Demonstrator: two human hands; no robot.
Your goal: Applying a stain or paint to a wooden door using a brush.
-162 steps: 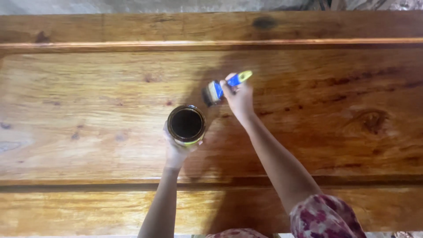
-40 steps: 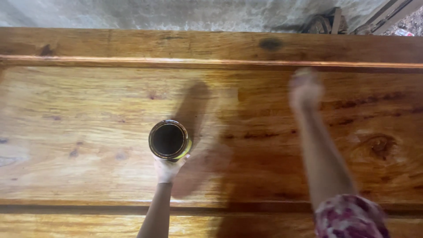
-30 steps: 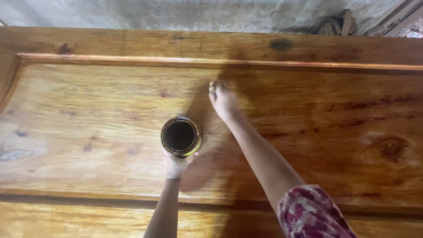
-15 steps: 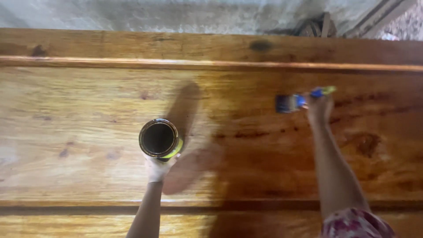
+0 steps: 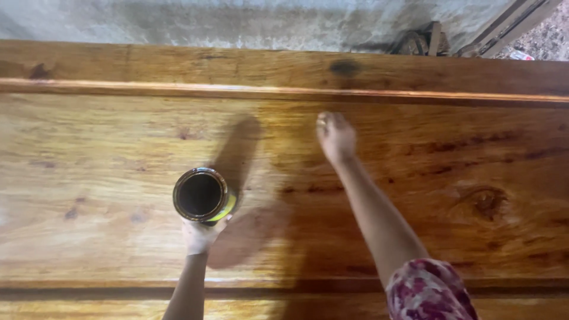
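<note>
Half a second on, the right hand point(image 5: 336, 137) has swept left toward the open can point(image 5: 200, 194), fingers blurred, grip and brush indiscernible; the left hand point(image 5: 201, 234) still clasps the can over the varnished wooden panel point(image 5: 89, 178).

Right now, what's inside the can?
The can, held from below by the left hand, is open. Its inside looks uniformly dark; whether that is liquid or shadow, and how full it is, cannot be told. Under it lies the wood panel.

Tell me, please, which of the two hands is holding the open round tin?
The left hand, nearest the camera, grips the open round metal tin of dark liquid from below; the right hand reaches out farther over the glossy wooden panel, away from the tin.
</note>
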